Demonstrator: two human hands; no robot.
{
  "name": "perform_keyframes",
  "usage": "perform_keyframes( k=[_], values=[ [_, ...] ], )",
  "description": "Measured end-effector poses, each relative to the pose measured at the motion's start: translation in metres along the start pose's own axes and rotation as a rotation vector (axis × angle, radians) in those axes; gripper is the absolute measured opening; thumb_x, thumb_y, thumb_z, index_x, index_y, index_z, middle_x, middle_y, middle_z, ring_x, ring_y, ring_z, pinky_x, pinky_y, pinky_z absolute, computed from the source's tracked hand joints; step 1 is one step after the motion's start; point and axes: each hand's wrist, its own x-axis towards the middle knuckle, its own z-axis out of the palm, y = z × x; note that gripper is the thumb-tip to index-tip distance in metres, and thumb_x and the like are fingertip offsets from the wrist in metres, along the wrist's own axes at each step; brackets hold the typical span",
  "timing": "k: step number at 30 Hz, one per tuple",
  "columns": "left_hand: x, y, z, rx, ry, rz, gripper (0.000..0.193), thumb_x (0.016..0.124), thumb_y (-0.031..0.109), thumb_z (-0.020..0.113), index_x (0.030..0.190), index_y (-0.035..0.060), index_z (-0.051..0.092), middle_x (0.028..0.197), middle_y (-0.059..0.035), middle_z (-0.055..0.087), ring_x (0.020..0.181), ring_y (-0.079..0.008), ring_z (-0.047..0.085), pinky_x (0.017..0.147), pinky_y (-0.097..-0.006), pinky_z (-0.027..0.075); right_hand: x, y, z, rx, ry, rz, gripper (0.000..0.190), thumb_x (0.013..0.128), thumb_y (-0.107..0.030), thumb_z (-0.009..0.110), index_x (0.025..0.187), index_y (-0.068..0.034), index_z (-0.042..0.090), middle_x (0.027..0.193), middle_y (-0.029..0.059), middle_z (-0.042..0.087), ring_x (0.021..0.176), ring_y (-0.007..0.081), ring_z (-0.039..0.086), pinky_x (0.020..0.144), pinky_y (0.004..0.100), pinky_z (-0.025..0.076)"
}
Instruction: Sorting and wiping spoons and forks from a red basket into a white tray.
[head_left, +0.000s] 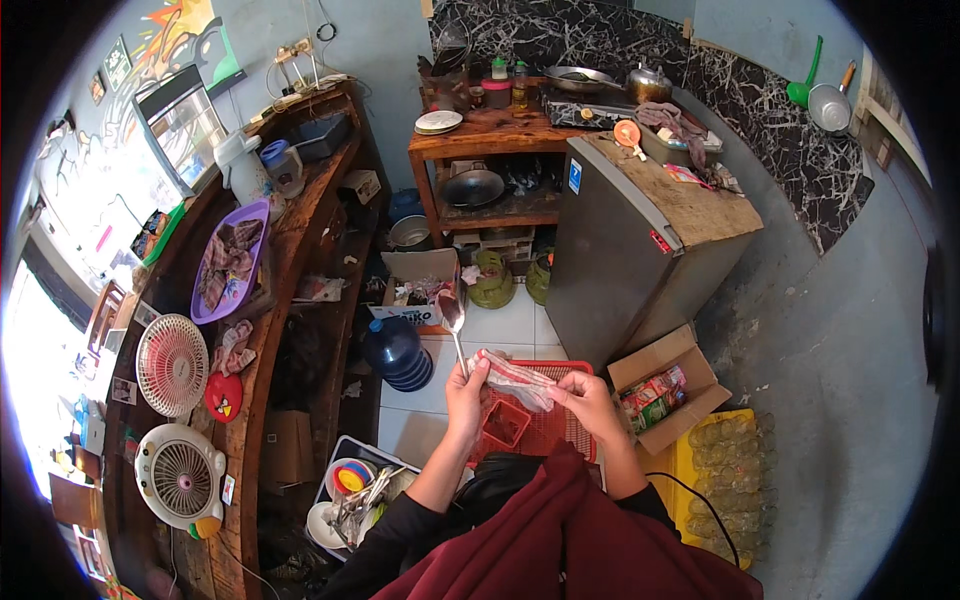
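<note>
My left hand (466, 390) is closed round the handle of a metal spoon (450, 311), whose bowl points up and away from me. The same hand also pinches one end of a red-and-white striped cloth (517, 377). At the cloth's other end, my right hand (585, 397) grips it between thumb and fingers. Below both hands lies a red plastic basket (559, 420) with a small square red container (506, 422) in it. To the left of my forearm, a tub (346, 448) holds bowls, colourful dishes and a heap of cutlery.
A blue water jug (397, 356) and an open carton (420, 262) stand on the tiles ahead. The refrigerator (615, 247) is at the right, near a cardboard box (675, 382) of packets and a yellow crate (667, 480) with glass bottles. A wooden counter (255, 405) with fans runs along the left.
</note>
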Motion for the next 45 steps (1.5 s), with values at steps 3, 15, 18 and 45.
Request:
perform_keyframes(
  k=[3,15,18,45],
  values=[
    [0.002,-0.004,-0.002,0.011,-0.033,-0.043,0.01,0.084,0.021,0.051,0.085,0.011,0.051,0.057,0.0087,0.039,0.04,0.0002,0.024,0.035,-0.016,0.017,0.002,0.012,0.001,0.144,0.043,-0.19,0.01,0.082,-0.01,0.051,0.076,-0.003,0.049,0.078,0.0008,0.052,0.071,0.0054,0.047,0.064,0.0193,0.037],
    [0.004,-0.01,0.0,0.081,-0.059,-0.114,0.015,0.086,0.022,0.047,0.093,0.0097,0.05,0.056,0.0079,0.034,0.04,-0.0006,0.025,0.035,-0.0159,0.018,-0.002,0.009,0.013,0.265,-0.13,0.144,0.025,0.078,-0.01,0.056,0.101,-0.002,0.052,0.09,0.002,0.054,0.077,0.0066,0.049,0.066,0.0202,0.04],
    [-0.004,-0.018,-0.007,0.059,-0.07,-0.21,0.02,0.088,0.023,0.04,0.102,0.0097,0.048,0.056,0.0075,0.03,0.042,-0.0014,0.025,0.036,-0.0159,0.019,0.0,0.001,0.013,0.388,0.264,0.044,0.029,0.081,-0.01,0.049,0.107,0.002,0.05,0.098,0.0053,0.056,0.084,0.0115,0.053,0.074,0.0238,0.042],
    [-0.06,-0.058,-0.003,0.21,-0.521,-0.258,0.018,0.091,0.023,0.033,0.095,0.0106,0.046,0.051,0.0054,0.029,0.04,-0.0045,0.023,0.035,-0.0193,0.019,0.007,0.013,0.039,0.357,0.431,0.025,0.014,0.079,-0.015,0.058,0.08,-0.002,0.056,0.066,0.001,0.055,0.055,0.0073,0.05,0.051,0.0218,0.041]
  ],
)
